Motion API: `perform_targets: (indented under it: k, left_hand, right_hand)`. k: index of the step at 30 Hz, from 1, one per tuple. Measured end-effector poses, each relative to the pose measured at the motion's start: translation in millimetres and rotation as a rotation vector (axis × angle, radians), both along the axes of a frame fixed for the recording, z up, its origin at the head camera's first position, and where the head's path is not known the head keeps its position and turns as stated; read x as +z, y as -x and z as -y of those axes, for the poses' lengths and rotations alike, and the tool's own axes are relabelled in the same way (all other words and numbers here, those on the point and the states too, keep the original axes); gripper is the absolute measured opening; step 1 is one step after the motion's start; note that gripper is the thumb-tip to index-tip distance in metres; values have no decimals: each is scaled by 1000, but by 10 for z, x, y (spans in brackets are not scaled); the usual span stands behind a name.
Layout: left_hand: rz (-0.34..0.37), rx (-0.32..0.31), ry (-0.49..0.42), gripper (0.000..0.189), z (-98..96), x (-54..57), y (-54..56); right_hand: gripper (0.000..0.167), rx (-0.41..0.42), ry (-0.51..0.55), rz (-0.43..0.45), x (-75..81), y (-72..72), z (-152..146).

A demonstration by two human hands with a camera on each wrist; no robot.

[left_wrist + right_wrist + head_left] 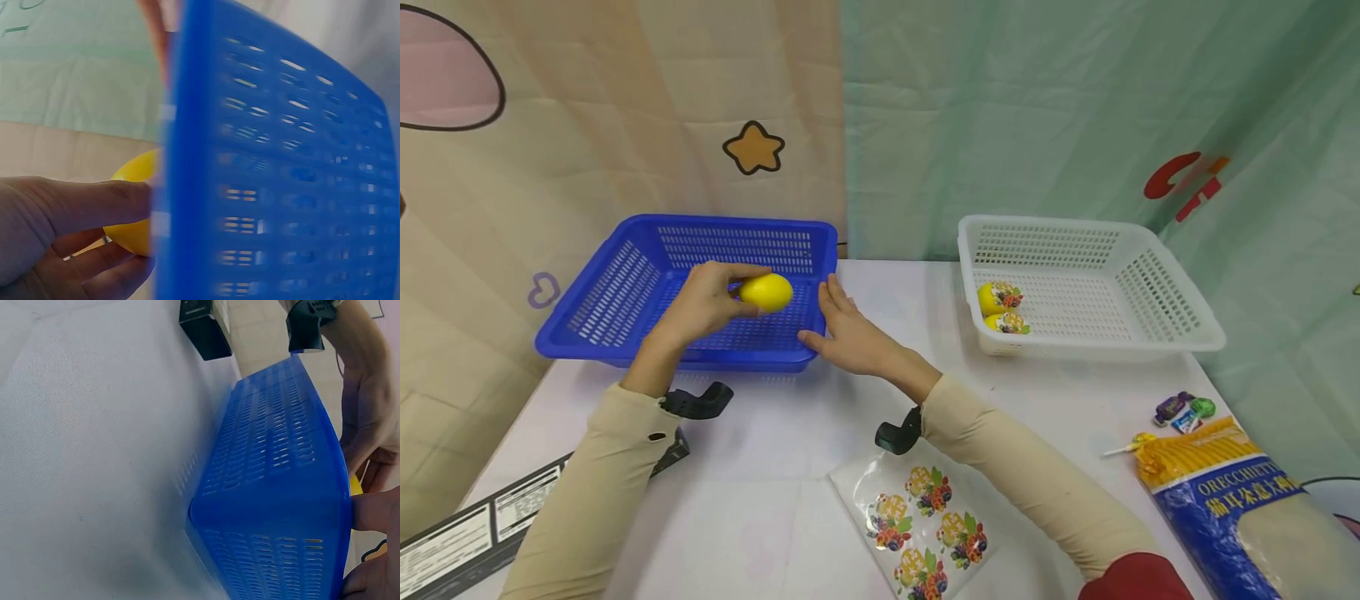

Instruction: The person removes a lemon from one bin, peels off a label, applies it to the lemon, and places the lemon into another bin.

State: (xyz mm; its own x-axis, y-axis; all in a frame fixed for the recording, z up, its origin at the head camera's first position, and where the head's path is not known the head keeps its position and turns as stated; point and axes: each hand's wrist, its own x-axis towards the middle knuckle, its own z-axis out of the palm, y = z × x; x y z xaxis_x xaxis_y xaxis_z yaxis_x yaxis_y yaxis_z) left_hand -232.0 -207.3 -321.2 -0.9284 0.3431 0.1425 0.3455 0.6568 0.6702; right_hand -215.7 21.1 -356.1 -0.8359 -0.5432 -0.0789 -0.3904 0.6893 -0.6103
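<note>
My left hand (703,296) grips a yellow lemon (767,293) between thumb and fingers, over the inside of a blue plastic basket (715,360). No sticker shows on the side of this lemon facing the head camera. At the basket's right end, my right hand (853,337) rests its extended fingers along the rim, the thumb near the front corner. From the left wrist, the lemon (131,234) is partly hidden behind the blue wall. Two lemons with fruit stickers (992,300) lie at the left end of a white basket (1097,343).
A sheet of fruit stickers (925,533) lies near the front, below my right forearm. To the right are a pasta bag (1225,492), wrapped candies (1183,410) and a lollipop (1142,442). A long black box (490,521) is under my left forearm. Curtains hang behind the table.
</note>
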Motion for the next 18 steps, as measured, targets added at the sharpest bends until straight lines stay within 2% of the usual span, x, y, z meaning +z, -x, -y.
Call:
perform_targets:
  k: [4, 9, 13, 18]
  left_hand:
    - [-33, 7, -64, 53, 7, 129, -70]
    - [-16, -30, -140, 53, -67, 166, -109]
    - [45, -115, -221, 53, -165, 136, -111]
    - [130, -199, -300, 55, -334, 69, -105]
  right_hand:
    - [83, -3, 0, -5, -6, 14, -32]
    - [86, -14, 74, 5, -16, 73, -131]
    - [88, -39, 221, 19, -19, 95, -265]
    - [82, 2, 485, 76, -14, 79, -456]
